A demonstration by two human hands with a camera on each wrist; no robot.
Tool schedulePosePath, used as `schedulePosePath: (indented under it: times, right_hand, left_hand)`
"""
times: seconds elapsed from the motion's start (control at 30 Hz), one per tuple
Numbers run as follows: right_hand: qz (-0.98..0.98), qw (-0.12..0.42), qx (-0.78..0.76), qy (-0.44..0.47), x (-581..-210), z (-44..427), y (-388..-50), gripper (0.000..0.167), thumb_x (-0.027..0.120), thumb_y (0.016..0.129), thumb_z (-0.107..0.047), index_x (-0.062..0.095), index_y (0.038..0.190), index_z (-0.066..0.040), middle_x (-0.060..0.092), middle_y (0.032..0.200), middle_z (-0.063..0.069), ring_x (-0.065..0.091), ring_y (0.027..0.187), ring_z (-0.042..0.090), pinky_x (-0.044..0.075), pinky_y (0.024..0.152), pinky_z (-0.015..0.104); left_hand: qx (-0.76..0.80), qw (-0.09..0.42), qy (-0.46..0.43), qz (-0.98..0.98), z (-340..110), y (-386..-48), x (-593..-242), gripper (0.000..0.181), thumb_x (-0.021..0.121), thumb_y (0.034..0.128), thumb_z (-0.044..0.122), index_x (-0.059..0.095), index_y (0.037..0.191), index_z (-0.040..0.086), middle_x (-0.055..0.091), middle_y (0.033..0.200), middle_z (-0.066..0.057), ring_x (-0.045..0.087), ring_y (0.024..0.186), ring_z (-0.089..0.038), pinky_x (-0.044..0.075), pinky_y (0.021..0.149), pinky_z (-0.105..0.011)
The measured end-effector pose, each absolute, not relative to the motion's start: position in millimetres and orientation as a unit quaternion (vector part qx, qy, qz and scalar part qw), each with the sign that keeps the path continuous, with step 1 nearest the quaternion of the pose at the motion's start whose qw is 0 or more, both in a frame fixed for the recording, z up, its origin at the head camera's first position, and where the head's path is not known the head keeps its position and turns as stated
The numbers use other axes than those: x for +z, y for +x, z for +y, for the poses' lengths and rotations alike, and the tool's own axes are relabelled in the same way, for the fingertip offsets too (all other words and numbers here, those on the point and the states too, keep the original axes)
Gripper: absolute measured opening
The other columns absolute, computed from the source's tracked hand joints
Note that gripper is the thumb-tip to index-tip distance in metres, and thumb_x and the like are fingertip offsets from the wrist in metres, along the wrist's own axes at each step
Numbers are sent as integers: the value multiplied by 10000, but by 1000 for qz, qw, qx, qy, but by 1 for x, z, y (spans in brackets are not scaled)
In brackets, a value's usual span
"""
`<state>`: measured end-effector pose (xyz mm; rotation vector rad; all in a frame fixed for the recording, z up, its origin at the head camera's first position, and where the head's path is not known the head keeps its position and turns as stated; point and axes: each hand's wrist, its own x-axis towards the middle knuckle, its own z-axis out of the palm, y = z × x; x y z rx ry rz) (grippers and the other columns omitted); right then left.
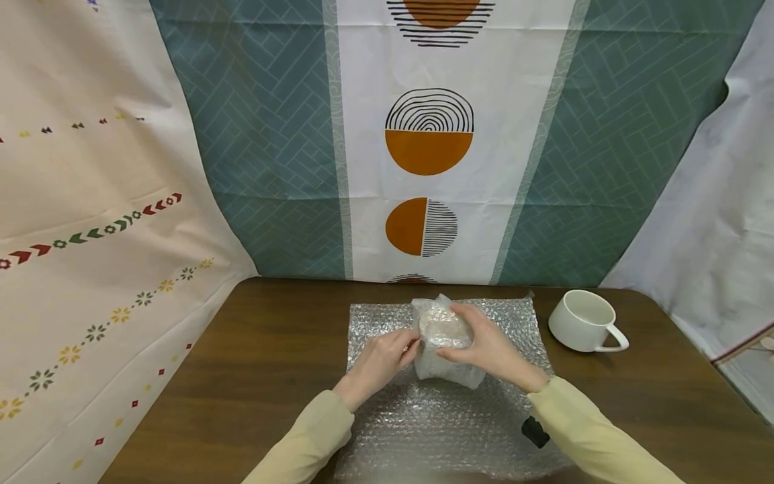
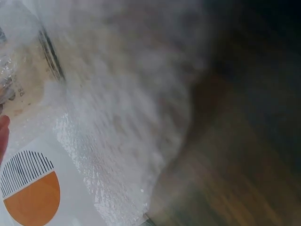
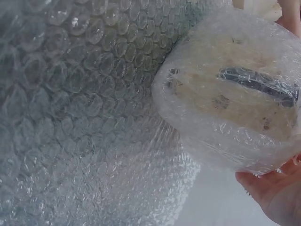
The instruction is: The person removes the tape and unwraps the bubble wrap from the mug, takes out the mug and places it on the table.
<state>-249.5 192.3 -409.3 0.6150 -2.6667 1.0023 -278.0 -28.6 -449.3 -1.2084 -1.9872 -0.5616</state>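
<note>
A: What's laid out, biggest 1st?

B: Counter (image 1: 266,383), w/ bubble sheet (image 1: 435,423) spread on it; wrapped bundle (image 1: 444,329) is set on sheet's far part, btwn both hands.

A: Hands?

B: Bundle's right side is gripped by R hand (image 1: 492,346), thumb & fingers curved round it. L hand (image 1: 382,353) is held w/ fingers bent at left edge; whether anything's pinched can't be told.

A: Handling?

B: Prob. light, tho wt can't be seen. Soft, slick outside; smth stiffer, maybe fragile, is prob. held inside. Best grasped round both sides, not by loose ends.

A: Views?

B: Mug (image 1: 577,326), right of sheet, is made out in head view only. Dark strip (image 3: 256,84) on bundle is shown clearly in R wrist view, not in head; L wrist's mostly blurred.
</note>
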Motion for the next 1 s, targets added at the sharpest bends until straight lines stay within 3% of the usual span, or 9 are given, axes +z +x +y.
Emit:
schedulePosePath:
  times: [0.4,0.77,1.0]
  right_hand:
    - [-904,119,346,219,-409,193,-248,826,751,684,-465,415,1291,-17,408,1289,128,445,1104,294,402,864,450]
    - [-900,121,345,236,-408,194,-251,759,757,712,-394,449,1245,51,420,1259,156,427,1121,324,375,890,468]
    - [-904,109,344,230,-406,194,-251,787,755,695,-438,458,1249,36,416,1274,146,429,1124,311,372,895,458]
  left_hand:
    - [-208,355,-481,-774,-29,-281,-449,56,573,847,31,608,886,50,598,815,-23,568,664,-93,437,540,-142]
    - [-137,405,-483,-764,-29,-284,-443,54,608,792,32,595,781,83,570,711,13,526,592,-76,408,492,-145]
    - [-157,394,-494,-759,-33,-286,-443,37,587,836,67,619,854,66,598,786,5,575,660,-77,448,550,-147]
